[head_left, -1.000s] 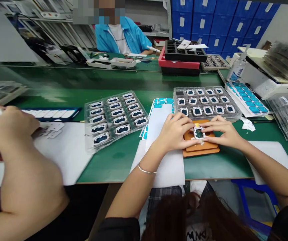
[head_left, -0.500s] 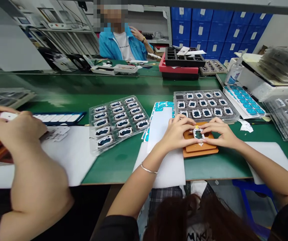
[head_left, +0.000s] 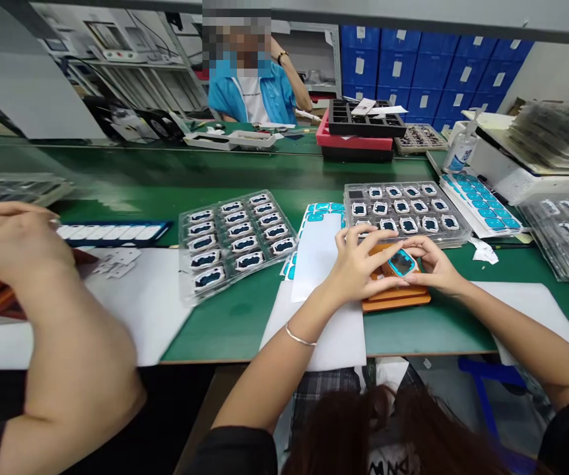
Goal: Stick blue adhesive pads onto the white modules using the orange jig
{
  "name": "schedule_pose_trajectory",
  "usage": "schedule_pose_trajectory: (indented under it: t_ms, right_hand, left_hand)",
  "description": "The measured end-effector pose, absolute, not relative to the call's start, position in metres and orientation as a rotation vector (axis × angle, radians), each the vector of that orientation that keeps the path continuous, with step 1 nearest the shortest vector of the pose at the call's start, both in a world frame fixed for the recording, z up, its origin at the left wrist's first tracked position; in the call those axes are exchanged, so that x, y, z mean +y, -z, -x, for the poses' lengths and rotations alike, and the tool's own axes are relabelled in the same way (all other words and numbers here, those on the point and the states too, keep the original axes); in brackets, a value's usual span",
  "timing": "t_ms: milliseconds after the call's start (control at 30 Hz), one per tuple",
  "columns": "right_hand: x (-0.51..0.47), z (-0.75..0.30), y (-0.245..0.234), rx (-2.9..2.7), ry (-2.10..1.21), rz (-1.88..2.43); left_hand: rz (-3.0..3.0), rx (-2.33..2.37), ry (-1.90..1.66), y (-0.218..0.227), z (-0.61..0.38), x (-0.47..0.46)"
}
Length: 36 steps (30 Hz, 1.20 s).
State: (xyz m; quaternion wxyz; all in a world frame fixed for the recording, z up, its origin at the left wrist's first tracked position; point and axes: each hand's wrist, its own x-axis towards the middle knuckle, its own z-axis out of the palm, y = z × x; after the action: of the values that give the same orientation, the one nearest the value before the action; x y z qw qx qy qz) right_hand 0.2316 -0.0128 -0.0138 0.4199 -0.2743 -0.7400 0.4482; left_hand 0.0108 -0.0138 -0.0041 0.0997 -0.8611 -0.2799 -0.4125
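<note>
Teal film rims the dark face of a white-framed module (head_left: 402, 262), which lies on a stacked tan pad (head_left: 396, 302) near the front of the green bench (head_left: 225, 333). The person's left hand (head_left: 361, 267) and right hand (head_left: 435, 267) close in from either side, both grips together on the module's edges. This piece carries its film, while the modules in the trays show bare dark centres, so a good many appear left to do. Just behind the pad, a clear plastic tray (head_left: 350, 198) holds rows of white-framed modules in its pockets, and one pocket at the back corner looks dark. Further right lies a sheet of teal film pieces (head_left: 480, 206), with many still on it; another sheet shows beside the white paper (head_left: 320, 210). A second clear tray (head_left: 185, 290) of modules sits left, near a co-worker's hand (head_left: 12, 237)
</note>
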Motion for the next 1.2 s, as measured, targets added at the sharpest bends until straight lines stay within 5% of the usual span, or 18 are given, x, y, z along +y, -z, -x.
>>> schedule_pose_trajectory:
  t_ms: [500, 1200]
  right_hand:
    - [-0.016, -0.229, 0.008, -1.59, -1.449, 0.777]
    - [-0.015, -0.235, 0.002, -1.685, -1.61, 0.772]
  left_hand:
    - [2.577, -0.868, 1.544, -0.005, -0.021, -0.028]
    - [2.579, -0.961, 1.524, -0.003, -0.022, -0.025]
